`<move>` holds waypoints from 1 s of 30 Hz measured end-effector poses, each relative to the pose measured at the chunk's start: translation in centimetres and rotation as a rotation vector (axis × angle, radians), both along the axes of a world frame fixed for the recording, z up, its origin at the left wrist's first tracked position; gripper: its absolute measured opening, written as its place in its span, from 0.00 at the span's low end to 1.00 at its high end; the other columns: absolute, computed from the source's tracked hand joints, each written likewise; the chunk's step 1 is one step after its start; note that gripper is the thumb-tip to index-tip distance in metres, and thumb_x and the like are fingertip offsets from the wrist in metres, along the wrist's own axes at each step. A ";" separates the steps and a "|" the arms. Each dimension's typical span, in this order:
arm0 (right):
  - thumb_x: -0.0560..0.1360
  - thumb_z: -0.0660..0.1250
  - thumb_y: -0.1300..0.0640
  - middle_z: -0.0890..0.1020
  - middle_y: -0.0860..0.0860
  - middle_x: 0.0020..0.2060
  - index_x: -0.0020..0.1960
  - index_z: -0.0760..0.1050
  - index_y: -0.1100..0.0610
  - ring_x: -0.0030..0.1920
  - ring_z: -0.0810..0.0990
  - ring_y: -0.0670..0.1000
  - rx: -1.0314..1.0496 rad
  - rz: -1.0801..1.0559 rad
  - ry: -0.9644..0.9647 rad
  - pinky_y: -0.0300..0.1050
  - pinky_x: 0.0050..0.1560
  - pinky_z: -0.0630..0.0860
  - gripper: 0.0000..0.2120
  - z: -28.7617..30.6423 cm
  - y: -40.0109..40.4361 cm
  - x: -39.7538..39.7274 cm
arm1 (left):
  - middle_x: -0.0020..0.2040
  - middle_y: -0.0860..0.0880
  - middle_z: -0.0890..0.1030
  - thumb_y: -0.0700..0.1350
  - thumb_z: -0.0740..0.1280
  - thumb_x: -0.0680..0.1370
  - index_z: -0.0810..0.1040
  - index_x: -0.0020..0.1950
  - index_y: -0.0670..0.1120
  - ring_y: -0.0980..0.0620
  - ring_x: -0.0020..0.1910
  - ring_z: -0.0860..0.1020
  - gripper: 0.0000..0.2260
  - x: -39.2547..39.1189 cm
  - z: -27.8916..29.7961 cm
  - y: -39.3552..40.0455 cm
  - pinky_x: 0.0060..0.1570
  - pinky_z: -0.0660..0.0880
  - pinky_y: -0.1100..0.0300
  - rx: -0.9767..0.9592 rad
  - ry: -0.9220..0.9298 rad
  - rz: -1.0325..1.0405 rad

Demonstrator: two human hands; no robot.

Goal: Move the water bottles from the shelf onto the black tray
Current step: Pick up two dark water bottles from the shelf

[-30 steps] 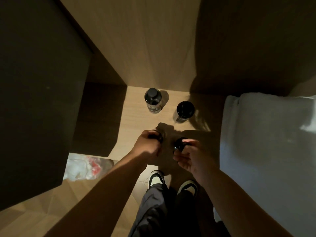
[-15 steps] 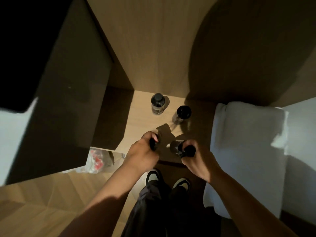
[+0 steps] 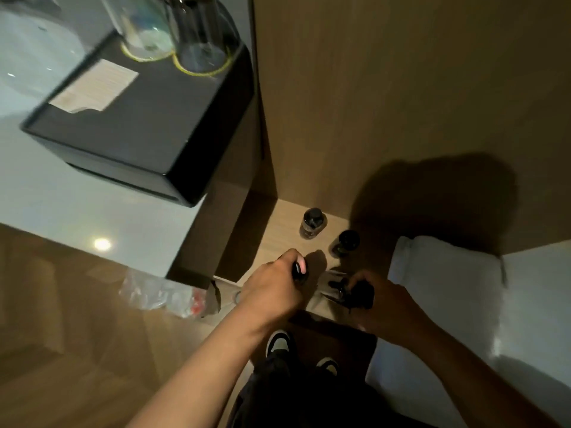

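Low centre of frame: left hand [image 3: 272, 291] curled round the black cap of a clear plastic water bottle [image 3: 299, 271]; right hand [image 3: 375, 299] gripping the dark-capped neck of a second clear bottle [image 3: 335, 287]. Both are at the front edge of the light wooden shelf [image 3: 278, 242]. Two more black-capped bottles [image 3: 312, 223] [image 3: 345, 242] stand behind, near the back panel. Upper left: rectangular black tray [image 3: 148, 125] holding two clear glass vessels [image 3: 173, 29] and a pale paper card [image 3: 95, 86].

Dim, motion-blurred, heavy shadows
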State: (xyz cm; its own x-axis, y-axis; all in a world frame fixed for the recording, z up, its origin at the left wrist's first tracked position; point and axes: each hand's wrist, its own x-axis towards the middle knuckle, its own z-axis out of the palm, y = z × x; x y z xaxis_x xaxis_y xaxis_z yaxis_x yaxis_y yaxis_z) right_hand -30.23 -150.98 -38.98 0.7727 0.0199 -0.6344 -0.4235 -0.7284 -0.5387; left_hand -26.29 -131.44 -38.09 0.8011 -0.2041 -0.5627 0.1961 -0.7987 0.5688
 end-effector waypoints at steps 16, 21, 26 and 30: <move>0.70 0.65 0.62 0.79 0.48 0.42 0.48 0.70 0.42 0.42 0.77 0.52 -0.152 0.487 -0.175 0.44 0.43 0.76 0.16 7.6 0.6 -1.4 | 0.51 0.51 0.79 0.46 0.68 0.74 0.71 0.55 0.55 0.49 0.50 0.79 0.12 -8.4 5.5 -0.1 0.46 0.78 0.57 -0.006 -0.029 0.263; 0.69 0.66 0.63 0.80 0.47 0.44 0.49 0.72 0.44 0.46 0.80 0.51 -0.044 0.476 -0.187 0.51 0.49 0.80 0.15 8.2 1.4 -2.5 | 0.46 0.52 0.78 0.41 0.66 0.73 0.72 0.50 0.56 0.50 0.47 0.79 0.11 -10.7 5.7 0.6 0.48 0.79 0.52 -0.003 -0.036 0.333; 0.69 0.67 0.62 0.80 0.47 0.45 0.49 0.72 0.43 0.47 0.79 0.51 -0.009 0.493 -0.189 0.51 0.49 0.80 0.15 8.3 3.8 -2.8 | 0.48 0.53 0.79 0.42 0.67 0.74 0.71 0.46 0.59 0.51 0.48 0.78 0.11 -11.8 5.4 2.8 0.48 0.78 0.55 0.022 -0.049 0.357; 0.69 0.67 0.61 0.80 0.47 0.47 0.50 0.72 0.45 0.48 0.79 0.50 -0.020 0.527 -0.167 0.49 0.48 0.79 0.15 7.8 7.4 -2.6 | 0.49 0.52 0.79 0.41 0.67 0.73 0.73 0.47 0.57 0.48 0.52 0.77 0.11 -12.3 4.5 6.2 0.54 0.76 0.52 -0.010 -0.042 0.395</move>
State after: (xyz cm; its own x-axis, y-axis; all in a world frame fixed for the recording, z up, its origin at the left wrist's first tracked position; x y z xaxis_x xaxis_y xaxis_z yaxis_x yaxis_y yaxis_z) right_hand -32.81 -143.53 -31.21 0.7516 0.4206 -0.5082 0.0917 -0.8295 -0.5509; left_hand -38.62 -125.20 -33.61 0.8412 0.1193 -0.5273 0.4636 -0.6609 0.5901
